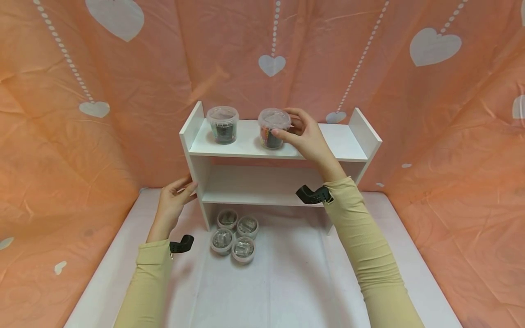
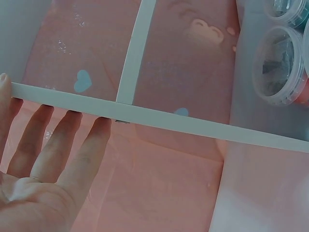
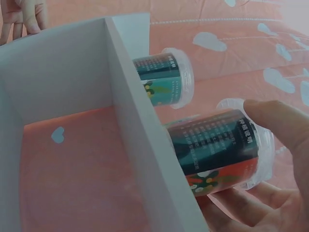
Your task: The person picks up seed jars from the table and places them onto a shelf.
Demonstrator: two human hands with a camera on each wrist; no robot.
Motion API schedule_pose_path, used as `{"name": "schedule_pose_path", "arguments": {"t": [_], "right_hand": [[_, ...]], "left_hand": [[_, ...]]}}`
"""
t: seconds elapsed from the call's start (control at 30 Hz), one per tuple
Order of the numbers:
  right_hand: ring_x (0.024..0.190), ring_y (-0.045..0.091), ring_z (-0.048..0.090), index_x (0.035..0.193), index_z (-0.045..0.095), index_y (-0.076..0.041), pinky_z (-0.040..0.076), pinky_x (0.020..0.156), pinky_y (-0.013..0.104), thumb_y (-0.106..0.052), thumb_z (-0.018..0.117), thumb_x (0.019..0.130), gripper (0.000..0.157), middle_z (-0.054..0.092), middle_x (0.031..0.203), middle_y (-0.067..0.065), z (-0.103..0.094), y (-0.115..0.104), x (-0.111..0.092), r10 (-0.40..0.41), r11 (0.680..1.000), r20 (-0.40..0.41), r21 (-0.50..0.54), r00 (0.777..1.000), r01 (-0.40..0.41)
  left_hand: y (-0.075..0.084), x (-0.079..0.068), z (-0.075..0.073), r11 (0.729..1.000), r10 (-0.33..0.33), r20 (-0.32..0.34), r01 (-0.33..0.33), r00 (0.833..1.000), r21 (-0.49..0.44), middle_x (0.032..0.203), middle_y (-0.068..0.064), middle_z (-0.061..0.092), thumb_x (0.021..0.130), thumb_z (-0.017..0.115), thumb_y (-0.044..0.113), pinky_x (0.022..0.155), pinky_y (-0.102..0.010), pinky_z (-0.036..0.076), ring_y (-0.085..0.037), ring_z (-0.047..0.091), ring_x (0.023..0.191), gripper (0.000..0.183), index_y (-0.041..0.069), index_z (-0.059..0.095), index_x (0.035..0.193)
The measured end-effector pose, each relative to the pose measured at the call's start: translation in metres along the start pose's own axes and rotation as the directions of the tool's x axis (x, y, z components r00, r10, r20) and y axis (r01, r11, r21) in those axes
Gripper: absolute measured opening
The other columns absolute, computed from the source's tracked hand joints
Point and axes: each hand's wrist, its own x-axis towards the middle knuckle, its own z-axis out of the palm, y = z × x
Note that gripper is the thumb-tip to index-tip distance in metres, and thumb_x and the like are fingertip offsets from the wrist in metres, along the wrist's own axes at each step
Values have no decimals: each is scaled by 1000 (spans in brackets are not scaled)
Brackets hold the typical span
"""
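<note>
My right hand holds a clear-lidded plastic tub upright at the top board of a white shelf, thumb in front and fingers around the far side. The right wrist view shows this tub's dark printed label and orange-red band. To its left, a second lidded tub, with a teal label, stands on the same board. Around the shelf's left side panel, my left hand rests with its fairly straight fingers touching the outer face.
Several more lidded tubs stand clustered on the white tabletop, at the lower left of the shelf. The shelf has a middle board and raised side panels. An orange curtain with white hearts hangs behind and at both sides.
</note>
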Motion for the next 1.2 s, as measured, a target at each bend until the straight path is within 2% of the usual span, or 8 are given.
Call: {"name": "schedule_pose_path", "arguments": {"t": [0.43, 0.77, 1.07, 1.2], "right_hand": [[111, 25, 57, 139, 44, -7, 49, 91, 36, -14, 73, 86, 61, 56, 129, 12, 2, 2, 8, 29, 999, -21, -14, 999, -29], [111, 24, 57, 140, 42, -6, 49, 92, 35, -14, 72, 87, 62, 56, 130, 13, 4, 3, 11, 29, 999, -21, -39, 999, -30], [113, 23, 57, 142, 40, -7, 48, 94, 34, -16, 71, 88, 64, 54, 132, 13, 6, 2, 13, 42, 996, 4, -76, 999, -42], [114, 22, 56, 143, 38, -7, 48, 95, 34, -18, 71, 88, 65, 53, 133, 12, 7, 1, 13, 49, 995, 8, -89, 999, -48]], "left_hand": [[1, -1, 1, 1000, -4, -7, 4, 1000, -6, 130, -11, 55, 93, 65, 16, 84, -28, 55, -8, 62, 100, 51, -7, 49, 135], [3, -1, 2, 1000, -13, -9, 13, 1000, -5, 130, -10, 55, 93, 64, 15, 83, -27, 55, -8, 62, 100, 51, -7, 48, 135], [3, -1, 1, 1000, -14, 2, 14, 1000, 0, 136, -18, 50, 94, 64, 16, 88, -34, 53, -8, 61, 101, 51, -7, 47, 136], [2, -1, 1, 1000, -15, 1, 15, 1000, -6, 136, -16, 51, 93, 64, 16, 85, -29, 54, -8, 61, 101, 52, -7, 47, 136]]}}
